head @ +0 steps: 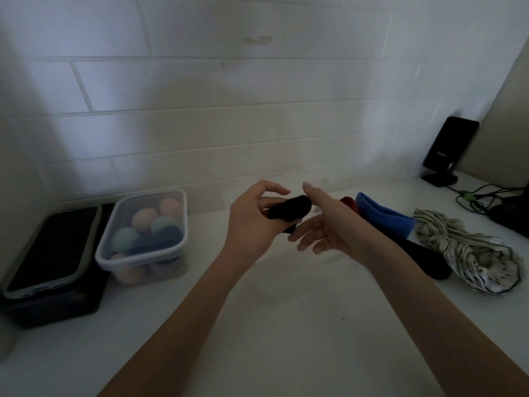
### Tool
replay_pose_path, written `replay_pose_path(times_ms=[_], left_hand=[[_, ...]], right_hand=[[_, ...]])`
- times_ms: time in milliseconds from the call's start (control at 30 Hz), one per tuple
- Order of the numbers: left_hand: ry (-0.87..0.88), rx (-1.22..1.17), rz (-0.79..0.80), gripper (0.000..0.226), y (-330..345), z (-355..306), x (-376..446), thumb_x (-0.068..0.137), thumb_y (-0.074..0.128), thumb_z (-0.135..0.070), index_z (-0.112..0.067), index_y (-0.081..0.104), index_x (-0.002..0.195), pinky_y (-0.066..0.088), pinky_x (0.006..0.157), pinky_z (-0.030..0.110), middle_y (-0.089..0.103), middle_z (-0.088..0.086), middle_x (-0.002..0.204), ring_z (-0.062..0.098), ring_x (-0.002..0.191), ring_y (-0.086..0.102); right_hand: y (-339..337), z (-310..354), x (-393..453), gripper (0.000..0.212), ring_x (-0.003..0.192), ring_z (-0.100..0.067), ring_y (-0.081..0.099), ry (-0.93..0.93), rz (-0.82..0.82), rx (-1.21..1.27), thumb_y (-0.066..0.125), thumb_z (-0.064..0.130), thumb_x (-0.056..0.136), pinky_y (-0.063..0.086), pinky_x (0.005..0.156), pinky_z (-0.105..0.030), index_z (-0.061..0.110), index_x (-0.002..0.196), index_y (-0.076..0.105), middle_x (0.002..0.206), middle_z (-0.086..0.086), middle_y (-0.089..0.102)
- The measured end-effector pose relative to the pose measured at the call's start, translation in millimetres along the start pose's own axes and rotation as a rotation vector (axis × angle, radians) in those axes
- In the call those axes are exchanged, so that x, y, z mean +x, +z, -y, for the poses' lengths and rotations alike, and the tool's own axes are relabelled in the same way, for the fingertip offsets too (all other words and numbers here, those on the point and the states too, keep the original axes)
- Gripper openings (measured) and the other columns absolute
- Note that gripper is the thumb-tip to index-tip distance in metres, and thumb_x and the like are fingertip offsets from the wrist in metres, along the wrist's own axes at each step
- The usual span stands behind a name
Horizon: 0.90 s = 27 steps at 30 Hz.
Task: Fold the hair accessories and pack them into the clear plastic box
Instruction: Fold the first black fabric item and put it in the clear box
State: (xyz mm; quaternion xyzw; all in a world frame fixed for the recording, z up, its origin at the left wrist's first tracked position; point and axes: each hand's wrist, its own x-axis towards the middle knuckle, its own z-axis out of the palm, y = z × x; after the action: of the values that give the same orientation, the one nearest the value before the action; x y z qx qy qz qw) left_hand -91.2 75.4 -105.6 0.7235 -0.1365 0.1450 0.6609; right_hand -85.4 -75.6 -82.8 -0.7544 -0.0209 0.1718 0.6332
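My left hand (252, 219) grips a rolled black hair band (290, 209) above the white counter. My right hand (323, 222) is beside it, fingers spread, with the fingertips touching the band's lower end. The clear plastic box (114, 255) stands to the left and holds several rolled bands in pastel and blue colours. To the right lie a blue band (385, 217), a red one (347, 202) partly hidden behind my right hand, a black one (423, 257) and a striped and spotted white fabric piece (469, 253).
A grey-rimmed lid (51, 250) rests on a dark bin (57, 306) at the far left. A black speaker (449, 150) and cables (492, 199) sit at the back right. The tiled wall runs along the counter's back.
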Motion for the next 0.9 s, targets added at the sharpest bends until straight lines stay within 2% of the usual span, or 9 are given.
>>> replay_pose_path(times_ms=[67,233,300,433,533,633,700,800,900], left_hand=[[0.069,0.117,0.012,0.032,-0.5,1.0,0.4,0.065,0.079,0.0,-0.017,0.063,0.088,0.053,0.069,0.02,0.074,-0.006,0.075,0.01,0.072,0.071],[0.146,0.237,0.139,0.047,0.3,0.6,-2.8,0.063,0.073,0.004,-0.03,0.053,0.088,0.042,0.078,0.007,0.074,-0.009,0.084,0.002,0.089,0.065],[0.146,0.205,0.201,0.046,-2.6,0.4,-5.5,0.063,0.065,0.002,-0.029,0.049,0.092,0.041,0.085,0.012,0.073,-0.009,0.089,0.005,0.094,0.064],[0.1,0.107,0.233,0.047,-8.0,1.4,-10.0,0.062,0.05,0.004,-0.025,0.05,0.099,0.045,0.096,0.029,0.069,-0.001,0.094,0.015,0.102,0.063],[0.051,0.048,0.086,0.036,-11.6,0.0,-15.0,0.068,0.053,0.002,-0.02,0.055,0.097,0.051,0.082,0.022,0.068,0.002,0.097,0.012,0.097,0.064],[0.055,0.142,0.015,0.019,-18.4,2.2,-19.8,0.082,0.064,-0.005,-0.015,0.06,0.097,0.049,0.07,0.012,0.068,0.0,0.098,0.005,0.088,0.066],[0.052,0.225,0.0,0.013,-23.9,5.1,-19.7,0.082,0.068,-0.013,-0.016,0.064,0.094,0.051,0.067,0.014,0.069,-0.005,0.089,0.003,0.08,0.066],[0.0,0.202,0.022,0.012,-30.4,7.3,-16.8,0.078,0.072,-0.008,-0.019,0.069,0.081,0.057,0.066,0.03,0.071,0.002,0.075,0.015,0.067,0.068],[-0.038,0.23,0.026,0.018,-31.1,7.1,-17.2,0.076,0.07,-0.001,-0.019,0.068,0.075,0.056,0.061,0.024,0.072,0.002,0.068,0.01,0.057,0.066]], right_hand=[[-2.6,-3.1,3.3,0.052,0.066,-0.021,0.069,0.034,0.069,0.041,0.041,0.061,0.088,0.05,0.053,-0.025,0.015,0.105,0.061,0.084,-0.013,0.074],[-6.4,-4.7,4.1,0.034,0.064,-0.014,0.065,0.083,0.134,0.215,0.056,0.045,0.088,0.052,0.053,-0.022,0.015,0.102,0.065,0.09,-0.008,0.069],[-7.8,-5.1,3.3,0.032,0.065,-0.011,0.063,0.106,0.174,0.27,0.057,0.041,0.089,0.053,0.057,-0.022,0.015,0.104,0.066,0.088,-0.005,0.07],[-10.7,-9.4,4.2,0.032,0.095,-0.017,0.063,0.055,0.192,0.203,0.057,0.036,0.09,0.054,0.08,-0.031,0.015,0.113,0.064,0.108,-0.005,0.068],[-9.1,-10.1,2.4,0.025,0.091,-0.019,0.065,0.026,0.211,0.138,0.063,0.021,0.087,0.058,0.075,-0.033,0.014,0.111,0.061,0.101,-0.006,0.067],[-3.6,-10.2,0.8,0.016,0.082,-0.019,0.069,-0.01,0.199,0.076,0.064,0.015,0.086,0.059,0.071,-0.033,0.014,0.102,0.062,0.089,-0.007,0.072],[0.8,-10.3,0.6,0.011,0.08,-0.02,0.07,-0.039,0.188,0.095,0.064,0.015,0.086,0.059,0.072,-0.036,0.014,0.097,0.06,0.086,-0.007,0.072],[6.2,-10.7,-0.4,0.014,0.086,-0.023,0.071,-0.054,0.137,0.057,0.067,0.017,0.085,0.059,0.075,-0.036,0.013,0.095,0.06,0.092,-0.012,0.073],[12.0,-10.9,-2.7,0.021,0.084,-0.024,0.071,-0.051,0.071,-0.049,0.069,0.019,0.084,0.06,0.068,-0.029,0.008,0.099,0.06,0.095,-0.014,0.074]])
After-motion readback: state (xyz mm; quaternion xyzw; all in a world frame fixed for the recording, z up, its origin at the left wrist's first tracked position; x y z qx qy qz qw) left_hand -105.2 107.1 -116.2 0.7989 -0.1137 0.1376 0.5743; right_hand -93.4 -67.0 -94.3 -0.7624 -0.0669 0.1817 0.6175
